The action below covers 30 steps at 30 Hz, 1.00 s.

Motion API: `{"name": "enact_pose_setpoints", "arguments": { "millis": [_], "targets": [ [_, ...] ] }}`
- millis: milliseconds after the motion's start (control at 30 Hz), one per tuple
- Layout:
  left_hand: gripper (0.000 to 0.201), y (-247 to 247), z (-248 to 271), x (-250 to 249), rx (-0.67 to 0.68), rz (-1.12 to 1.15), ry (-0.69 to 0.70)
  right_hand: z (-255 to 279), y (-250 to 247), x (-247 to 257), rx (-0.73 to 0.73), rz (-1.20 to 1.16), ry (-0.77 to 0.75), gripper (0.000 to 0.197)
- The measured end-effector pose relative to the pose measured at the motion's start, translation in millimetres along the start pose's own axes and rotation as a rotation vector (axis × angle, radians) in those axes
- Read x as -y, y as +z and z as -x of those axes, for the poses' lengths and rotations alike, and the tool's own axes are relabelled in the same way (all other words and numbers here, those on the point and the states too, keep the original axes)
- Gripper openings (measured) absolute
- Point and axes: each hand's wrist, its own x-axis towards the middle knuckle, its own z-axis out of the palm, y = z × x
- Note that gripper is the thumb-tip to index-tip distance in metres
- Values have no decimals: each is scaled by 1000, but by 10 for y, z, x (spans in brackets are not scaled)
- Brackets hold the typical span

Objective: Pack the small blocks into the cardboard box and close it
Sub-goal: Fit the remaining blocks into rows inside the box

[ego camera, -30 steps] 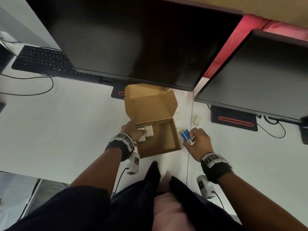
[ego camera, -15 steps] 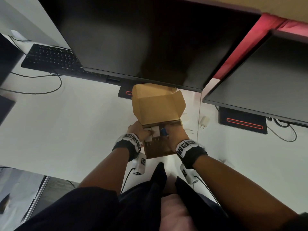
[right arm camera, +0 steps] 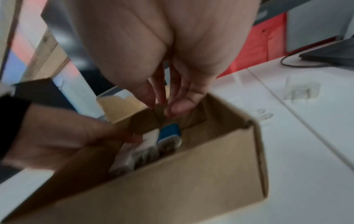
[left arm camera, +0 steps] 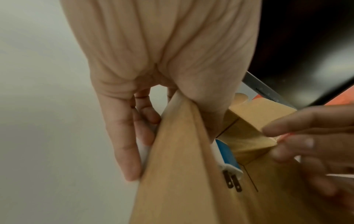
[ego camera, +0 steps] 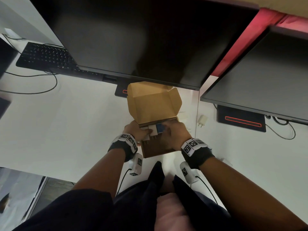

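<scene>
The cardboard box (ego camera: 156, 149) sits on the white desk with its lid (ego camera: 153, 104) standing upright. In its back left corner white blocks (ego camera: 150, 129) stand next to a blue block (ego camera: 159, 128) with metal prongs (left arm camera: 232, 181). My left hand (ego camera: 135, 130) grips the box's left wall (left arm camera: 178, 151), fingers outside and thumb inside by the white blocks. My right hand (right arm camera: 168, 106) hovers just above the blue block (right arm camera: 169, 132), fingers straight and holding nothing.
A white plug block (ego camera: 202, 120) lies on the desk right of the box. Two dark monitors (ego camera: 141, 39) overhang the desk just behind the lid. A keyboard (ego camera: 45, 57) and cables lie at the far left. Bare desk surface stretches left of the box.
My right hand carried the blue block from the desk right of the box into the box beside the white blocks and let it go. My left hand kept its hold on the box.
</scene>
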Motion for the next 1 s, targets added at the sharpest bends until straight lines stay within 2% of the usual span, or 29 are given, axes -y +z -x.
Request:
{"name": "enact_pose_setpoints", "arguments": {
  "millis": [67, 133, 200, 267, 333, 433, 533, 667, 767, 833, 933, 1000],
  "targets": [
    [42, 10, -16, 10, 1, 6, -7, 32, -165, -130, -123, -22, 58, 16],
    [45, 14, -27, 20, -7, -8, 1, 16, -294, -360, -183, -13, 192, 12],
    [43, 24, -38, 20, -17, -22, 7, 1, -375, -592, -158, 30, 323, 12],
    [40, 34, -46, 10, -18, -27, 8, -3, -411, -754, -102, 81, 404, 21],
    [40, 37, -58, 8, -19, -34, 4, -33, -408, -844, -66, 141, 386, 33],
    [46, 42, -68, 12, -24, -33, -11, -141, -383, -869, 12, 237, 252, 48],
    [54, 39, -70, 8, -22, -25, -28, -296, -349, -800, 67, 294, 141, 54],
    [57, 30, -60, 6, -17, -20, -33, -428, -254, -733, 176, 342, 120, 49],
    [49, 25, -40, -1, -14, 5, -20, -451, -245, -741, 171, 269, 146, 33],
    [46, 17, -24, -2, -9, 13, -10, -411, -277, -746, 106, 190, 185, 30],
    [48, 24, -29, 1, -8, 17, -2, -229, -332, -740, -138, 44, 211, 29],
    [46, 28, -33, 6, -7, 11, 8, -54, -366, -690, -297, -56, 151, 23]
  ]
}}
